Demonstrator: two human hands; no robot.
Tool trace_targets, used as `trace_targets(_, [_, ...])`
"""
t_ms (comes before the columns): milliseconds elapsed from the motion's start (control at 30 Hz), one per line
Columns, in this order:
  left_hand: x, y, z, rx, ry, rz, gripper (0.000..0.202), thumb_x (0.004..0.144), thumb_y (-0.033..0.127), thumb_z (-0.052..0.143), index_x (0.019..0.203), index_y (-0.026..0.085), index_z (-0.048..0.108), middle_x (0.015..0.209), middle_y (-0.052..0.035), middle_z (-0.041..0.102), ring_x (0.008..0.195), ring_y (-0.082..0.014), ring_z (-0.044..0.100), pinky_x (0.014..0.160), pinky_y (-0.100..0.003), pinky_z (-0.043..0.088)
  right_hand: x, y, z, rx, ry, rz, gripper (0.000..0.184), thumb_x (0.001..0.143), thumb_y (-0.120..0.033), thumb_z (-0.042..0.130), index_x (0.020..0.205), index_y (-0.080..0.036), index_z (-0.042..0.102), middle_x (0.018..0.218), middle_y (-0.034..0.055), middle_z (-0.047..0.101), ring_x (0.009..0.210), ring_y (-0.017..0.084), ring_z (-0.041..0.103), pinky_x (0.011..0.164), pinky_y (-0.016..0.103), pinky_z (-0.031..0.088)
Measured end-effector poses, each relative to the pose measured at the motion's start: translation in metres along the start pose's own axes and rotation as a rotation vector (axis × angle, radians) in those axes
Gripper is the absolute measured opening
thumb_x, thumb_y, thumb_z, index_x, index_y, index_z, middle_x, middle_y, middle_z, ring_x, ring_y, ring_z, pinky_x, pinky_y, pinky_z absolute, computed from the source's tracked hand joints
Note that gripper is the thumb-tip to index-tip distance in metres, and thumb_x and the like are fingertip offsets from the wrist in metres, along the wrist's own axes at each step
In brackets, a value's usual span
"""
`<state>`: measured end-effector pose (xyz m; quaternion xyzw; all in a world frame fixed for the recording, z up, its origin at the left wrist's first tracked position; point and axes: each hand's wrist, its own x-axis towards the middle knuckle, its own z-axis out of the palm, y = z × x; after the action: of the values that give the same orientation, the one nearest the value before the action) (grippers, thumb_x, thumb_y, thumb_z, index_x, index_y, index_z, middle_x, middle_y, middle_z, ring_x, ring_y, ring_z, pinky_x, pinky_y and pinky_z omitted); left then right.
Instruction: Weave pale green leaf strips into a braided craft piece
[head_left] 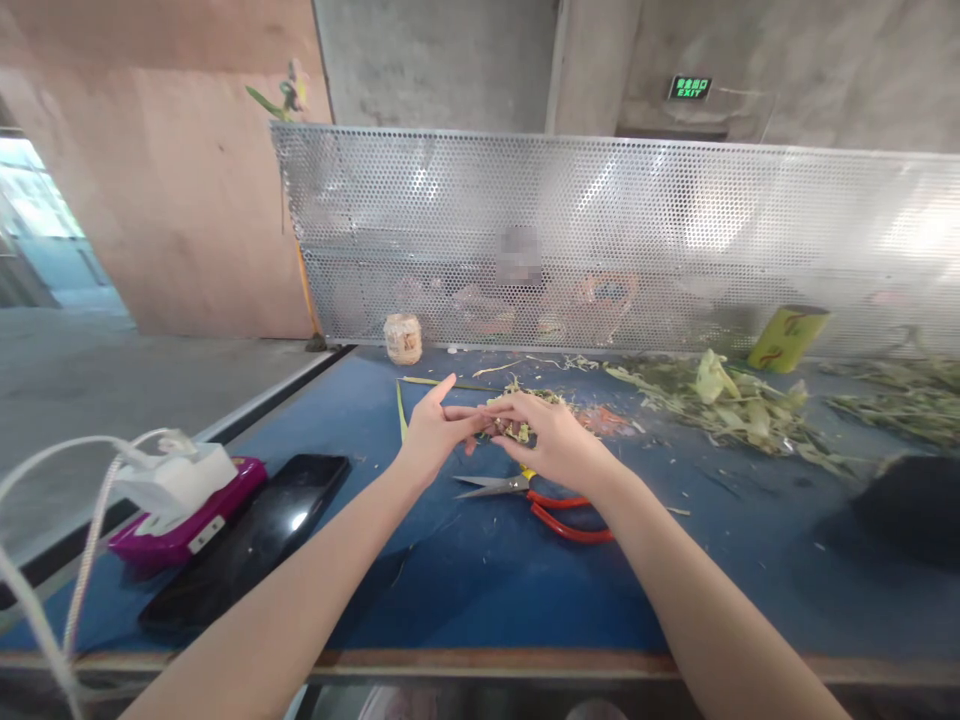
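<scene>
Head view | left hand, right hand: fingertips met, any pinch impossible to tell | plant scraps lay beyond and between right fingers | light, steady fingertip work seemed best, clear of scissors (ajar, just this side)

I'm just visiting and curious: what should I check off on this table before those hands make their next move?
1. Scissors out of the hands: ok, they lie on the blue table.
2. Scissors closed: not ok, the blades stand slightly parted.
3. What the fingers hold: cannot tell, since the left hand and right hand meet and largely hide it.
4. Surface free of scraps: not ok, plant leaves lie strewn to the right.
5. Phone lying flat: ok, beside the purple power strip.
6. White adapter clear of both hands: ok, it is far to the left.
</scene>
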<state>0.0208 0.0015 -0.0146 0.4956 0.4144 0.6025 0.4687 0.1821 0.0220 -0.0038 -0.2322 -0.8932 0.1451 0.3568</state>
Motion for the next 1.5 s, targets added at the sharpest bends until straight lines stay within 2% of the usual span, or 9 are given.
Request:
trace_targets(333, [0.000,0.000,0.000,0.015,-0.034,0.017,0.101,0.060,0.021,0.071,0.136,0.007,0.006,0.061,-0.0031,0.067,0.038,-0.0067,0.045,0.039,-0.022,0.032,0.002,0.006,0.008,0.049,0.152,0.025,0.017,0.079,-0.016,0.047,0.091,-0.024,0.056,0.088,0.0029,0.062,0.083,0.015,0.058,0.074,0.031,0.046])
trace_targets(500, [0.000,0.002,0.001,0.043,-0.050,0.054,0.100,0.059,0.020,0.071,0.136,0.008,0.009,0.062,-0.0033,0.067,0.039,-0.0078,0.047,0.040,-0.022,0.034,0.006,0.007,0.012,0.482,0.242,0.264,0.009,0.074,-0.021,0.054,0.083,-0.020,0.054,0.079,0.0025,0.067,0.072,0.015,0.063,0.070,0.031,0.049])
trace_targets(633, [-0.001,0.004,0.002,0.059,-0.053,0.083,0.097,0.059,0.020,0.072,0.136,0.009,0.013,0.062,-0.0031,0.067,0.039,-0.0076,0.047,0.040,-0.022,0.036,0.009,0.006,0.013,0.771,0.291,0.369,0.017,0.071,-0.025,0.058,0.085,-0.018,0.052,0.084,0.0053,0.068,0.070,0.014,0.064,0.070,0.031,0.050])
trace_targets(767, [-0.003,0.006,0.004,0.079,-0.052,0.089,0.099,0.060,0.019,0.071,0.136,0.008,0.008,0.064,-0.0046,0.068,0.041,-0.0089,0.050,0.039,-0.021,0.037,0.011,0.004,0.013,0.744,0.347,0.384,0.019,0.069,-0.023,0.060,0.086,-0.018,0.052,0.080,0.0045,0.068,0.072,0.014,0.064,0.069,0.029,0.050])
trace_targets(933, [-0.005,0.008,0.004,0.224,-0.119,0.064,0.104,0.063,0.017,0.067,0.136,0.008,-0.006,0.062,-0.0026,0.068,0.037,-0.0072,0.046,0.038,-0.021,0.038,0.008,0.004,0.016,0.672,0.290,0.312,0.016,0.072,-0.018,0.055,0.088,-0.018,0.052,0.078,0.0026,0.068,0.074,0.014,0.064,0.067,0.028,0.051])
trace_targets(1167, [-0.002,0.000,0.001,0.185,-0.208,0.118,0.097,0.064,0.019,0.066,0.137,0.012,0.003,0.066,-0.0031,0.067,0.047,-0.0119,0.055,0.039,-0.021,0.041,0.009,0.010,0.010,0.638,0.322,0.302,0.025,0.076,-0.025,0.052,0.100,-0.019,0.052,0.090,0.0046,0.066,0.083,0.014,0.062,0.073,0.029,0.048])
trace_targets(1233, [-0.001,0.001,0.000,0.152,-0.214,0.145,0.094,0.063,0.019,0.067,0.136,0.013,0.008,0.069,-0.0048,0.067,0.055,-0.0151,0.059,0.040,-0.021,0.041,0.010,0.013,0.006,0.622,0.245,0.328,0.025,0.079,-0.029,0.048,0.101,-0.020,0.053,0.100,0.0057,0.064,0.087,0.013,0.060,0.074,0.027,0.047])
trace_targets(1367, [-0.002,0.007,-0.003,0.166,-0.208,0.174,0.088,0.064,0.016,0.065,0.136,0.013,0.014,0.070,-0.0048,0.067,0.047,-0.0110,0.054,0.041,-0.022,0.041,0.008,0.018,0.001,0.630,-0.160,0.327,0.026,0.081,-0.037,0.044,0.085,-0.017,0.061,0.088,0.0041,0.064,0.077,0.012,0.059,0.068,0.024,0.045])
trace_targets(1500, [-0.001,0.010,-0.007,0.307,-0.190,0.234,0.085,0.065,0.017,0.063,0.136,0.014,0.015,0.071,-0.0048,0.068,0.056,-0.0140,0.058,0.050,-0.026,0.044,0.005,0.021,0.000,0.635,-0.222,0.325,0.026,0.080,-0.037,0.047,0.080,-0.016,0.061,0.076,0.0021,0.063,0.064,0.009,0.056,0.060,0.021,0.043])
